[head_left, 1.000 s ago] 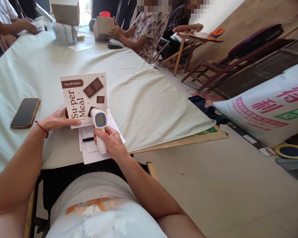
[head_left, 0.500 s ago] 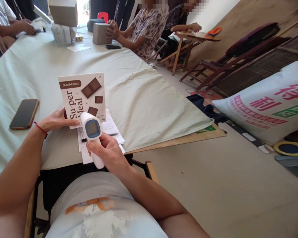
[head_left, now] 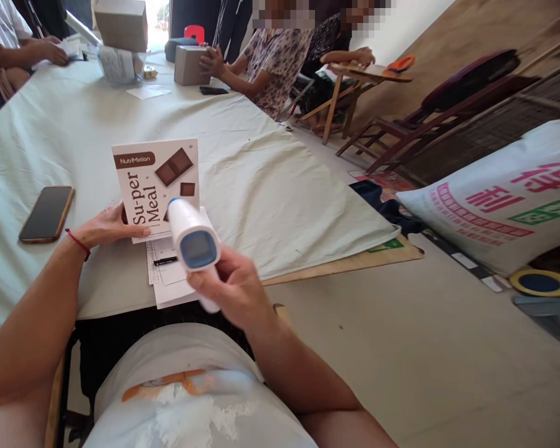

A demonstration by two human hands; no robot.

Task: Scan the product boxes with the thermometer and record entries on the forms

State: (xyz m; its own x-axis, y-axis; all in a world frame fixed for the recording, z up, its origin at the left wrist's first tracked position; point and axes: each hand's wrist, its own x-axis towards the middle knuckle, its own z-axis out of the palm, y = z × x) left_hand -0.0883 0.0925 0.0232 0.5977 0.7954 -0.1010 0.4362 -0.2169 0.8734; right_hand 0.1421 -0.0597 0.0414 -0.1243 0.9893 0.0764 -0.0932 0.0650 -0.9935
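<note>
My left hand [head_left: 112, 225] grips the lower left edge of a white box [head_left: 137, 180] printed "NutriMotion Su-per Meal" with brown chocolate pieces, held upright over the table. My right hand [head_left: 237, 283] is closed round the handle of a white infrared thermometer [head_left: 193, 227], its blue-framed screen facing me and its nose pointing toward the box's lower part, which it partly hides. Below the box lie papers [head_left: 172, 292] and a dark pen [head_left: 165, 261]. To the left of my left hand rests a phone [head_left: 46, 213] in a brown-edged case.
A pale cloth covers the table [head_left: 261, 186]. Across it, a person holds a brown carton [head_left: 191, 65]; another carton [head_left: 121, 25] sits on a clear tub [head_left: 120, 64]. A dark chair [head_left: 438, 115] and a large printed sack [head_left: 499, 199] stand on the right.
My right hand has moved right and closer to me with the thermometer, which has tilted so its nose points up and left. My left hand and the box have barely moved.
</note>
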